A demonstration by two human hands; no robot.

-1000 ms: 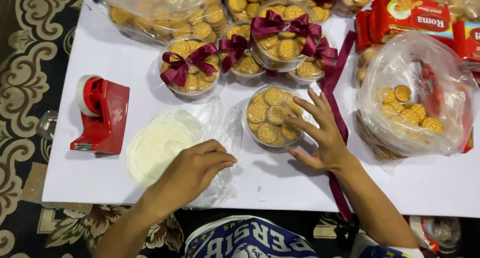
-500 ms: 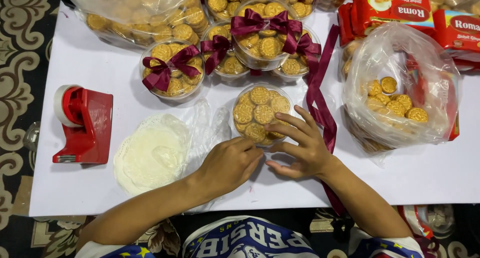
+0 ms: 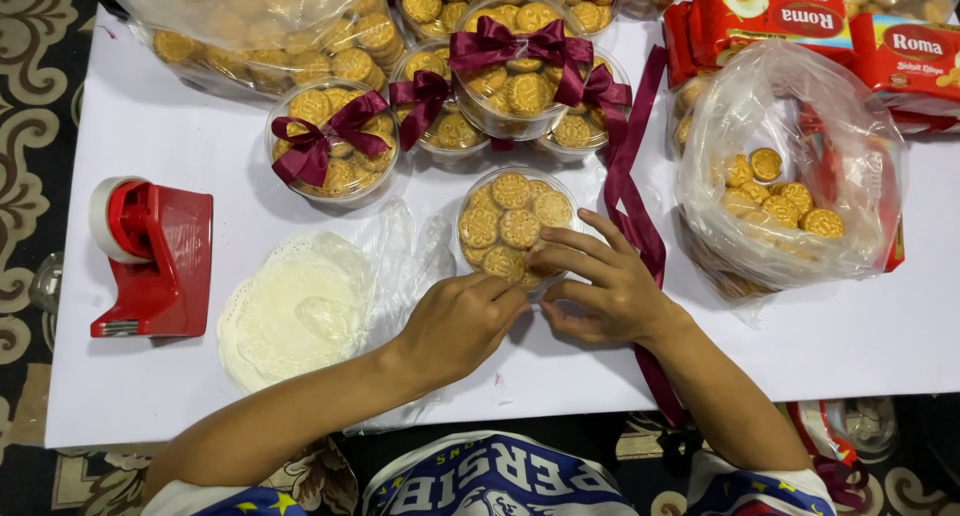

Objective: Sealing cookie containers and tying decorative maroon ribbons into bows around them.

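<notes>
Landmark: we take the round clear tub of biscuits (image 3: pixel 515 224) in the middle of the white table (image 3: pixel 180 136) as our reference.
Left hand: our left hand (image 3: pixel 460 321) sits at the tub's near edge, fingers curled in against its rim; whether they pinch anything we cannot tell.
Right hand: our right hand (image 3: pixel 600 286) rests on the near right side of the tub, fingers spread apart, the fingertips (image 3: pixel 545 238) lying on the biscuits and rim, not clamped around it.
Ribbon: a loose dark red ribbon (image 3: pixel 625 186) runs just right of the tub and passes under our right wrist.
Doily: a white paper doily (image 3: pixel 290 311) lies to the tub's left, with crumpled clear plastic (image 3: pixel 405 261) between them.
Tape holder: a red tape dispenser (image 3: pixel 155 256) stands well left of the tub.
Finished tubs: tubs tied with bows (image 3: pixel 335 146) sit just beyond the tub.
Bag: a clear bag of biscuits (image 3: pixel 790 176) lies to the tub's right.
Packets: red biscuit packets (image 3: pixel 790 11) lie beyond that bag.
</notes>
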